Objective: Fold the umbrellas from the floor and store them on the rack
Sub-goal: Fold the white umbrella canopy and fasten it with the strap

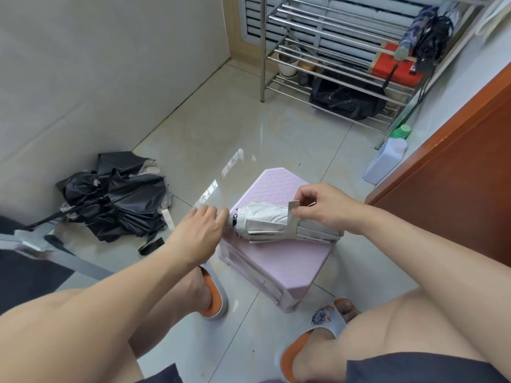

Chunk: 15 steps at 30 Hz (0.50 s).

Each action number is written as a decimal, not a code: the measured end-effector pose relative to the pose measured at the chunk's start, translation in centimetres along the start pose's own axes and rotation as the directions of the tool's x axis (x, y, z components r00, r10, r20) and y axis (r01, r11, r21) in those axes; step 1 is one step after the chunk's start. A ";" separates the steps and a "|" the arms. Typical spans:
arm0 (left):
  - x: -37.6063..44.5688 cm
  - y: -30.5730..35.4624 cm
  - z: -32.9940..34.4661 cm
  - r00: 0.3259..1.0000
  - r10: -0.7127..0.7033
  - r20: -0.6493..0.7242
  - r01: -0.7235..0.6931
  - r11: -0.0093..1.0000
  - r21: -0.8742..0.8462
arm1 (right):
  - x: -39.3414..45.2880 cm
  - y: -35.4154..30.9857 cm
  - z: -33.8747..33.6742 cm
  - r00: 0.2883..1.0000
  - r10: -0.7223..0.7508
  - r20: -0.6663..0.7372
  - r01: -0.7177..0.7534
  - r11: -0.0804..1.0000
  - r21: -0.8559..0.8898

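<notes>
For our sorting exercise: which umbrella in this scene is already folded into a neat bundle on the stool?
The white folded umbrella on the pink plastic stool; the black umbrellas lie crumpled on the floor.

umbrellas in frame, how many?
At least 4: a white umbrella folded on the pink stool, a black umbrella crumpled on the floor at left, and a blue umbrella beside a second black one on the rack. The floor heap may hide more.

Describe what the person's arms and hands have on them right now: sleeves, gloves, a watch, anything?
Nothing shows on them. The left hand and right hand are bare, with no gloves, rings or watch visible, and both forearms are uncovered up to the frame edge, no sleeve showing. Further down, dark shorts and orange-soled slippers are worn.
</notes>
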State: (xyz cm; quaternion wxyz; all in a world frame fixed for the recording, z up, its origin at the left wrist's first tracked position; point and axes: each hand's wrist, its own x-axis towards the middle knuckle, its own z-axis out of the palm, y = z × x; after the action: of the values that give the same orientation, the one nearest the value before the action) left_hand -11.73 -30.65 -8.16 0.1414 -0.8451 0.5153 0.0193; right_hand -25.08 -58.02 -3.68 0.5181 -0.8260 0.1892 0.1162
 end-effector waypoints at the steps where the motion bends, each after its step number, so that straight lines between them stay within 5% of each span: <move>1: 0.0 0.0 -0.1 0.999 0.023 0.044 -0.022 1.000 -0.017 | -0.3 -0.1 -0.2 1.000 0.001 0.000 -0.001 1.000 -0.021; 5: 0.3 -0.3 -1.7 0.978 0.056 0.201 -0.028 0.989 -0.142 | -1.4 0.0 -0.5 0.999 -0.043 0.003 0.043 0.992 -0.116; 9: 0.4 0.2 -2.1 0.976 0.012 0.219 0.026 0.985 -0.169 | -2.6 0.9 0.0 0.990 -0.124 0.061 0.133 0.978 -0.158; 15: 0.4 1.1 -1.7 0.963 0.122 0.240 -0.086 0.984 -0.154 | -3.5 2.2 0.6 0.988 -0.145 0.050 0.151 0.978 -0.142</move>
State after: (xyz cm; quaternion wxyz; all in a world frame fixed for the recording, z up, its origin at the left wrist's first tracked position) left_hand -12.74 -31.88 -6.83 0.1429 -0.8156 0.5346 0.1689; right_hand -29.14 -57.73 -4.38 0.4675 -0.8708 0.1082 0.1070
